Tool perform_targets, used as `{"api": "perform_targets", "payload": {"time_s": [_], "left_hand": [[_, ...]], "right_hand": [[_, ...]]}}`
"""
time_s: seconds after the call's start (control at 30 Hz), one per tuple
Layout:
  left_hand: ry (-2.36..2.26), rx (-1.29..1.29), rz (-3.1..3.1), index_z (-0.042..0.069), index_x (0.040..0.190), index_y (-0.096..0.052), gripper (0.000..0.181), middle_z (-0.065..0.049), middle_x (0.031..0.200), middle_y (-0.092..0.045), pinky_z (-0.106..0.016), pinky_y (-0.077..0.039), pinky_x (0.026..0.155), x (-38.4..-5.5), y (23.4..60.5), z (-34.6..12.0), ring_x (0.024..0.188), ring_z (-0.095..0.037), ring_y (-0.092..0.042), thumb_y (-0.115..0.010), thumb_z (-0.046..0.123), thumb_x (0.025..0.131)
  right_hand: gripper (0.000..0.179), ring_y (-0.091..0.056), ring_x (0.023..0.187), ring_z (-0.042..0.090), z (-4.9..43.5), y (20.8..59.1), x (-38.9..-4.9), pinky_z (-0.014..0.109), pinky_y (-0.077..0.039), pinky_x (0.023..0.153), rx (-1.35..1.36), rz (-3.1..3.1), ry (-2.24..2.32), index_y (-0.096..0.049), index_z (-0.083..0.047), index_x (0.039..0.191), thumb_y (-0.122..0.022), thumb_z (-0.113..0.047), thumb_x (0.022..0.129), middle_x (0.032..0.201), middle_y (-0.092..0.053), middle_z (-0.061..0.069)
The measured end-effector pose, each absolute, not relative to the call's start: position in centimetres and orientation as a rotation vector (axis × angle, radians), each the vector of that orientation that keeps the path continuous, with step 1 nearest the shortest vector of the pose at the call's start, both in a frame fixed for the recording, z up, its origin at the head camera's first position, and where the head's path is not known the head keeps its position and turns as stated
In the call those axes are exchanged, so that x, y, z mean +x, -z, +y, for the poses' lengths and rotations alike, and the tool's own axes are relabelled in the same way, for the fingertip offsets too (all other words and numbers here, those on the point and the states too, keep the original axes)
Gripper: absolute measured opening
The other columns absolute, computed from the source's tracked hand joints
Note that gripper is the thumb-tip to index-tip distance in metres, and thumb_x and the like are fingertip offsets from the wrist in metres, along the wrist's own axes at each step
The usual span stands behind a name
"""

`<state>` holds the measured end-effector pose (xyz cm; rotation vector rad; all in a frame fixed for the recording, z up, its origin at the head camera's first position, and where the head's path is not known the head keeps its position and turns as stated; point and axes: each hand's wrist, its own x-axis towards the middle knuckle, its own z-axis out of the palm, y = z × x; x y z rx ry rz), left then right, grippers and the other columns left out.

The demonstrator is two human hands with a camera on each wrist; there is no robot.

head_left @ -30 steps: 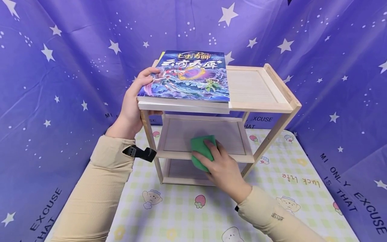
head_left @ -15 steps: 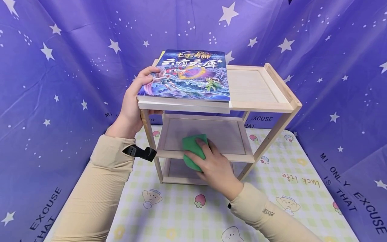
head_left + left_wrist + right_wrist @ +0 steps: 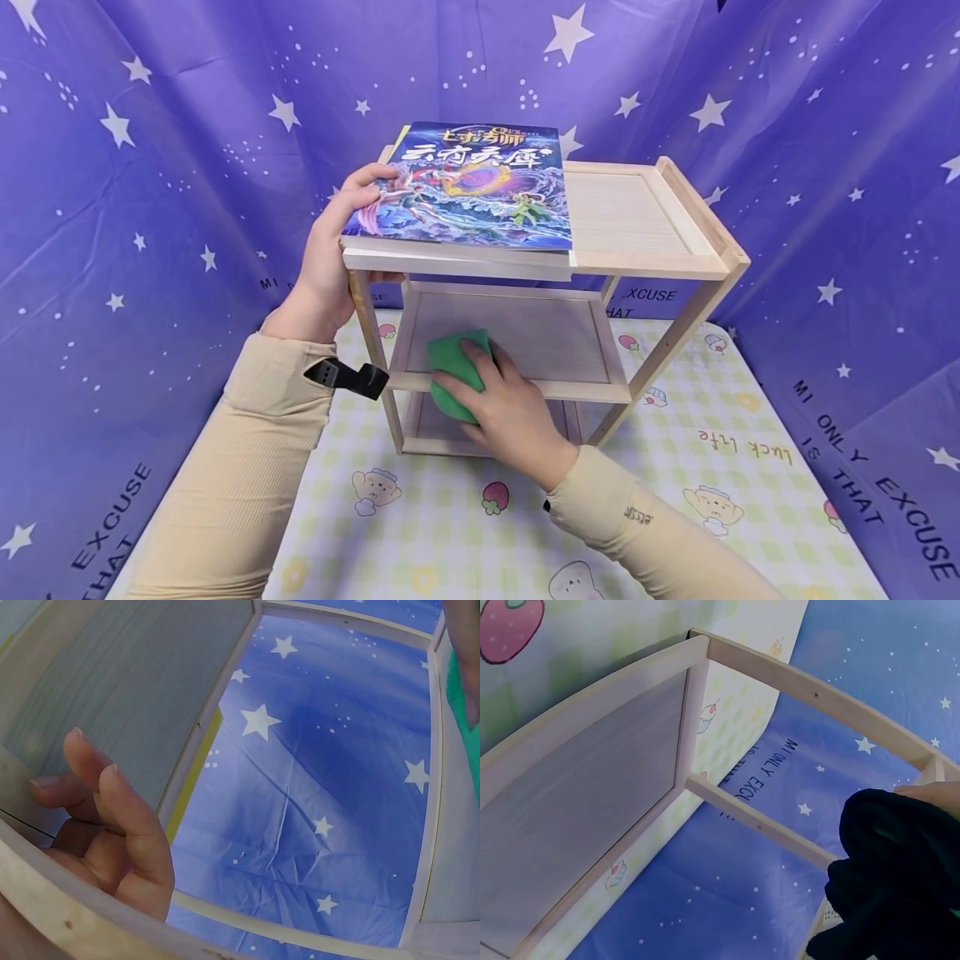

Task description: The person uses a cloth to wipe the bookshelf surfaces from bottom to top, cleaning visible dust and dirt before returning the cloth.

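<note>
A light wooden three-tier shelf (image 3: 645, 208) stands upright. My left hand (image 3: 330, 242) grips the left end of its top board, fingers over the top edge by a blue illustrated book (image 3: 480, 196). Several fingertips (image 3: 124, 795) show curled beneath the board in the left wrist view. The right hand (image 3: 517, 417) holds a folded green cloth (image 3: 453, 375) against the left part of the middle board (image 3: 555, 333) and its front rail. In the right wrist view the cloth (image 3: 900, 870) looks nearly black and hides most of that hand.
The shelf stands on a green-checked tablecloth (image 3: 420, 533) with cartoon prints. A purple star-patterned curtain (image 3: 480, 67) surrounds the table at the back and sides. Beneath the blue book lies at least one more book with a yellow edge (image 3: 399, 137). The bottom board (image 3: 442, 429) is partly covered by the right hand.
My right hand and the green cloth have slid left along the middle board, from near its centre toward the left post. The left hand, book and shelf have stayed put.
</note>
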<state>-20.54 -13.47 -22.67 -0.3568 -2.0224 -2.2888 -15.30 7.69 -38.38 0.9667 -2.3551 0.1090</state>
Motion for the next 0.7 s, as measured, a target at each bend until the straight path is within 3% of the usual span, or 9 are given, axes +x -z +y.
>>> {"api": "perform_targets", "payload": {"time_s": [0.7], "left_hand": [[2.297,-0.354,-2.024,0.035,0.129,-0.052,0.034,-0.008,0.152,-0.034,-0.031,-0.049,0.057,-20.5,22.6,-13.5,0.095,-0.029,-0.058,-0.039,0.038,0.098]], "right_hand": [[0.066,-0.055,0.123,0.045,5.1,38.4,-15.6,0.046,-0.060,0.062,1.016,-2.362,-0.128,-0.057,-0.035,0.136,-0.084,-0.039,0.076,0.143,-0.049,0.014]]}}
